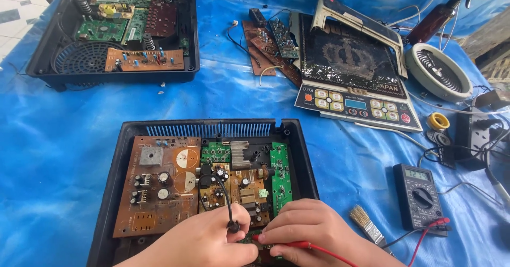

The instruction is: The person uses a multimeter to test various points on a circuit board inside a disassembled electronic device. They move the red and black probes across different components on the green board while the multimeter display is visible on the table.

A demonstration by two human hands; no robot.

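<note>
While curled low, left hand (212,240) pinching black probe (232,225)

A small grey rectangular screen on the dark handheld multimeter (418,175) sits at right on the blue sheet; a pale blue rectangular display window (353,104) lies mid-strip on the white control panel label (357,105), flanked by cream buttons, red dots.

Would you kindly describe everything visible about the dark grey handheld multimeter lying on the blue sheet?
The dark grey handheld multimeter lies flat, face up, on the blue plastic sheet, right of the open black casing. It has a lit display above a round selector dial. Red and black leads plug into its lower end. A small brush lies just left; no hand touches it.
</note>
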